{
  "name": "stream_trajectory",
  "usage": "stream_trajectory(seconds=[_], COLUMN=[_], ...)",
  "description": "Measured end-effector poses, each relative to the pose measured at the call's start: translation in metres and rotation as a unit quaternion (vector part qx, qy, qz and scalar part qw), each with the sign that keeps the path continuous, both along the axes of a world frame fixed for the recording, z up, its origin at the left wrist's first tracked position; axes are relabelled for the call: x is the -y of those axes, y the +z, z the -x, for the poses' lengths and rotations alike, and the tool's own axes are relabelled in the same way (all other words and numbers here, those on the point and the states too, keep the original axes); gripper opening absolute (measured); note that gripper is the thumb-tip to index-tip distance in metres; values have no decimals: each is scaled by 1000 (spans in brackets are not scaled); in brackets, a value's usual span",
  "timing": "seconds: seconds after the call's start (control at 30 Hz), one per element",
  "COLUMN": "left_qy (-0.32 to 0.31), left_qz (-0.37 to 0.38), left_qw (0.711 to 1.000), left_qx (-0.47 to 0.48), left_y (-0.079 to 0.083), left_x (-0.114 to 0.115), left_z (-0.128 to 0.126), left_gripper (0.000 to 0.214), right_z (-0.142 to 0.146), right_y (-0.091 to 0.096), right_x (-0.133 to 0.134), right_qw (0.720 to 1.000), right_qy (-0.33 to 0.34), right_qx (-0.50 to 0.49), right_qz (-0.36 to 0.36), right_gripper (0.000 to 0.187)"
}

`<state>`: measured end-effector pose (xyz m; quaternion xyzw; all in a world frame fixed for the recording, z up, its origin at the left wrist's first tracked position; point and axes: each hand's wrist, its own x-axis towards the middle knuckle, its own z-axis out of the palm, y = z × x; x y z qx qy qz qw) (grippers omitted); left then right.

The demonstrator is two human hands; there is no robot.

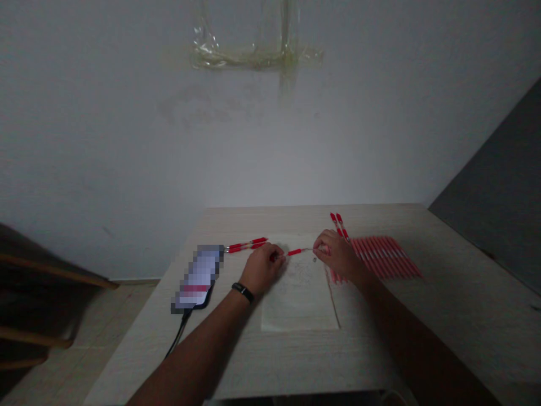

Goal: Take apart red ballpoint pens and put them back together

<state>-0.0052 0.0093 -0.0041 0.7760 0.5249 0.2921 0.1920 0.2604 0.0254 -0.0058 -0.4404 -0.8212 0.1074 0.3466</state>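
Note:
My left hand (268,260) is closed in a pinch round one end of a pen with a red section (295,252). The pen points right, with a thin pale tip at its far end. Close to that tip, my right hand (336,251) has its thumb and fingers pinched together; whatever they hold is too small to make out. Below the right fingertips lies a tiny shiny piece (314,260). Under both hands is a white sheet (300,313) on the table. The red pens (247,245) beside my left hand lie side by side.
A phone (198,276) with a cable (177,332) lies at the left. Right of my right hand is a row of several red stick-like pen parts (386,256). Two more red pieces (338,223) lie behind that hand. A wall (270,152) stands behind the table (448,327).

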Motion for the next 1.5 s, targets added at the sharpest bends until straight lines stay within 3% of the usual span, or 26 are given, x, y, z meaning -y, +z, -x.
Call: stream_trajectory(seconds=[0.23, 0.5, 1.5], left_qy=[12, 2, -8], left_qz=[-4, -6, -2], left_qw=[1000, 1000, 1000], left_qx=[5, 2, 5], left_y=[-2, -2, -4], left_x=[-2, -1, 0], left_z=[1, 0, 0], left_gripper=[9, 10, 8], right_z=[7, 8, 5], right_y=[-3, -13, -11], right_x=[6, 6, 4], right_qw=[999, 996, 999], right_qy=[36, 32, 13], right_qx=[39, 77, 27], right_qz=[14, 23, 30], right_gripper=[11, 11, 15])
